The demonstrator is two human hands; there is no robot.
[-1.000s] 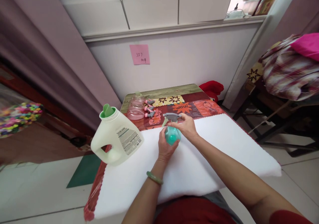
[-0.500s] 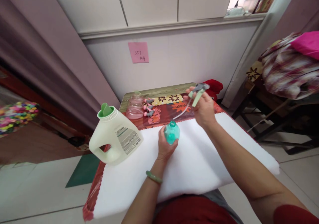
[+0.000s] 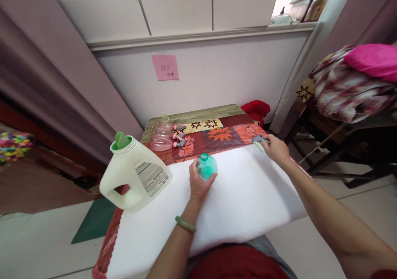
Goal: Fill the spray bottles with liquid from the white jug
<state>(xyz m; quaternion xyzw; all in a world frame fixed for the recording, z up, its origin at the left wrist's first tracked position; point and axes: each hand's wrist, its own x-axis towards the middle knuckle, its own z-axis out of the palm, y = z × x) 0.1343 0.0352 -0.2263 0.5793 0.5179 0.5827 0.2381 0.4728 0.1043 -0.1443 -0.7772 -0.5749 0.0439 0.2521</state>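
Observation:
My left hand (image 3: 198,183) is wrapped round a small teal spray bottle (image 3: 206,166) that stands upright on the white foam sheet (image 3: 242,196), its neck uncapped. My right hand (image 3: 277,149) rests at the far right edge of the sheet, fingers closed on the grey and green spray head (image 3: 258,140), which touches the table there. A large white detergent jug (image 3: 134,175) with a green spout stands at the left of the sheet.
A clear pink bottle (image 3: 161,136) and pink and grey spray heads (image 3: 180,135) lie at the back of the patterned tablecloth (image 3: 223,133). A chair with piled clothes (image 3: 350,84) stands to the right. A pink note (image 3: 165,67) hangs on the wall.
My right hand pulled the spray head with its tube off the teal bottle, lifted it up and right, then lowered it to the table's right edge. My left hand kept holding the bottle.

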